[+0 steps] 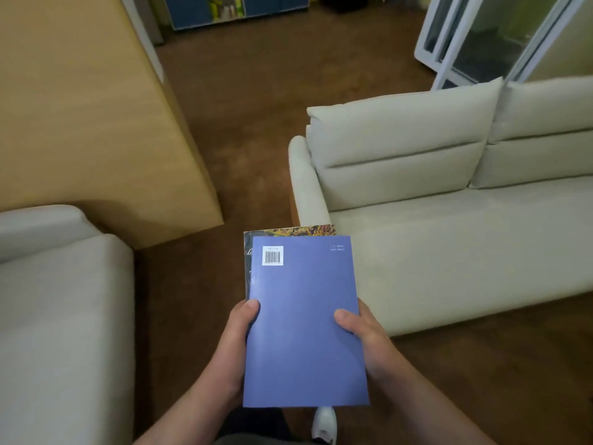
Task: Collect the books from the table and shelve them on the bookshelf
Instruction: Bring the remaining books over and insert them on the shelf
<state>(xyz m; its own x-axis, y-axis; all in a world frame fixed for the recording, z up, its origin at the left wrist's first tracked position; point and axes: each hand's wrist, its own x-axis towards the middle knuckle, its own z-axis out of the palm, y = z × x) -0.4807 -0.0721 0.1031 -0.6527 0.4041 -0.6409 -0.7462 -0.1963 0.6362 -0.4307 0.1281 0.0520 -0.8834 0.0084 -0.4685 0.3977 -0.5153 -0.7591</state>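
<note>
I hold a small stack of books flat in front of me, low in the middle of the head view. The top one is a blue book (305, 329), back cover up, with a white barcode label at its far left corner. Under it lies a second book (290, 230) with a dark and yellow patterned cover, only its far edge and left strip showing. My left hand (239, 335) grips the stack's left edge, thumb on the blue cover. On the right edge sits my right hand (365, 332), thumb on top too.
A cream sofa (449, 226) fills the right side and a grey seat (57, 316) the lower left. A light wooden panel (96, 117) rises on the left. Brown floor runs between them toward a blue cabinet (237, 9) far back. White-framed glass doors (475, 40) stand at the upper right.
</note>
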